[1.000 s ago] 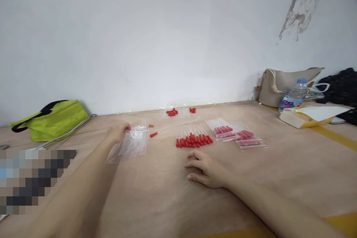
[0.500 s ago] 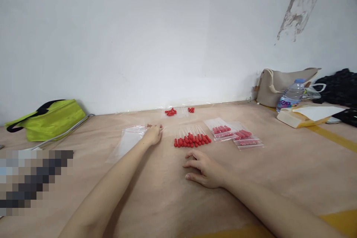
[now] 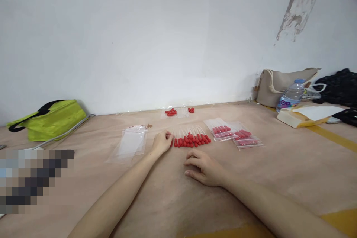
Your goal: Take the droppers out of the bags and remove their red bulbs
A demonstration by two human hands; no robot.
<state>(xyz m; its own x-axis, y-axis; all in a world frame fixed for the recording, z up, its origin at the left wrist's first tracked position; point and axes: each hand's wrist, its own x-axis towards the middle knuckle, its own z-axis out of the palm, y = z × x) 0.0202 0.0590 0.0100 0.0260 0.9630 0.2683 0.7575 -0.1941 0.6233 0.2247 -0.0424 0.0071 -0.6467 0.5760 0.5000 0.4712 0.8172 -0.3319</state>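
Note:
Several droppers (image 3: 192,140) with red bulbs and thin clear stems lie side by side in a row on the brown-covered table, bulbs towards me. At the row's left end, my left hand (image 3: 163,141) is closed with its fingertips on one dropper; part of a red bulb shows beside the fingers, and the rest is hidden. Just in front of the row my right hand (image 3: 205,168) rests with its fingers loosely bent and apart, holding nothing. Flat clear zip bags (image 3: 131,141) lie to the left. On the right, zip bags (image 3: 221,129) hold more red-bulbed droppers.
Against the wall lie more red bulbs (image 3: 171,112) on clear plastic. A lime-green bag (image 3: 55,119) with a cable stands at the left. To the right are a water bottle (image 3: 291,95), a beige bag (image 3: 269,89) and an opened carton (image 3: 306,116).
My left hand has moved right and towards me, from beside the clear bags to the left end of the dropper row. My right hand has hardly moved.

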